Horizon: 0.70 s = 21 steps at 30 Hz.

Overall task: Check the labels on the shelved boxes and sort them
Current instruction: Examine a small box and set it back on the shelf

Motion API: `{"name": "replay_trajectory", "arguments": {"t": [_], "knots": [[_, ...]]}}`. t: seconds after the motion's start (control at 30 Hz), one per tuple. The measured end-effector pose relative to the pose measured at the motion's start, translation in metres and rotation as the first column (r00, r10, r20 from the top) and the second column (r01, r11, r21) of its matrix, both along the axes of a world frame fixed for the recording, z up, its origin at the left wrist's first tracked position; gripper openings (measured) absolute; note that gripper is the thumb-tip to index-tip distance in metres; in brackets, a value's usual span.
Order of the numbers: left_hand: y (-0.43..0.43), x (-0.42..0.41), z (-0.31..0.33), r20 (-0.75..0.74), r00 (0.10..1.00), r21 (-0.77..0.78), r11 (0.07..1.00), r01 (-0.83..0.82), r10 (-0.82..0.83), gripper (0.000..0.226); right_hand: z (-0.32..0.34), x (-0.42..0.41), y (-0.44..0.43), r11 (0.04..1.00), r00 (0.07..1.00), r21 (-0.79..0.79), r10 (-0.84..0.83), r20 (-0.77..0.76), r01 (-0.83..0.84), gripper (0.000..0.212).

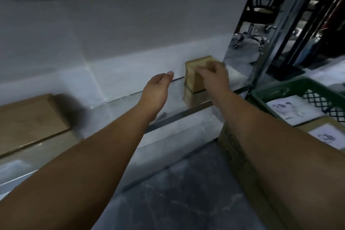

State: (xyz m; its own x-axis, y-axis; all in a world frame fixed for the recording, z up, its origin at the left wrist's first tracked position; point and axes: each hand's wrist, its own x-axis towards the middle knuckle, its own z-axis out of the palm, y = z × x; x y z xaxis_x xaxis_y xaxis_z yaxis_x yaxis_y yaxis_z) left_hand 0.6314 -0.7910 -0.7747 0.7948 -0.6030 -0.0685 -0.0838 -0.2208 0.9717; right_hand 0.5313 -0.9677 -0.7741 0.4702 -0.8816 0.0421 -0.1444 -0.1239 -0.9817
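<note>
At the frame's centre, the right hand (pixel 212 74) curls over a small brown box (pixel 194 78) on the metal shelf (pixel 196 99), likely lifting it to read its label; the left hand (pixel 158 84) hovers relaxed, empty.

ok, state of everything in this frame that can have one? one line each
small box: upright at the back of the shelf, gripped.
right hand: fingers curled over the small box's top, holds it.
left hand: open, fingers straight, beside the box, apart from it.
flat carton: lies flat on the shelf at left, untouched.
green crate: holds white labelled packets.
</note>
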Motion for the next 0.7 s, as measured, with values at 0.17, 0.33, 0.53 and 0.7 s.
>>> {"name": "replay_trajectory", "arguments": {"t": [0.17, 0.33, 0.53, 0.7], "knots": [[-0.063, 0.0, 0.006, -0.051, 0.996, 0.011, 0.997, 0.079, -0.079, 0.06, -0.005, -0.011, -0.057, 0.996, 0.994, -0.013, -0.093, -0.057, 0.093, 0.072], [-0.097, -0.009, 0.005, -0.097, 0.99, 0.031, 0.994, 0.108, -0.105, 0.063, -0.016, -0.018, -0.076, 0.998, 1.0, 0.058, 0.004, -0.013, -0.003, 0.073], [-0.094, -0.009, 0.002, -0.132, 0.988, 0.003, 0.996, 0.086, -0.084, 0.06, -0.02, -0.012, -0.075, 0.998, 0.999, 0.053, 0.029, -0.015, -0.028, 0.067], [-0.099, -0.006, 0.005, -0.167, 0.98, -0.029, 0.994, 0.102, -0.106, 0.062, -0.017, -0.009, -0.072, 0.995, 0.999, 0.081, 0.051, -0.013, -0.05, 0.067]]}}
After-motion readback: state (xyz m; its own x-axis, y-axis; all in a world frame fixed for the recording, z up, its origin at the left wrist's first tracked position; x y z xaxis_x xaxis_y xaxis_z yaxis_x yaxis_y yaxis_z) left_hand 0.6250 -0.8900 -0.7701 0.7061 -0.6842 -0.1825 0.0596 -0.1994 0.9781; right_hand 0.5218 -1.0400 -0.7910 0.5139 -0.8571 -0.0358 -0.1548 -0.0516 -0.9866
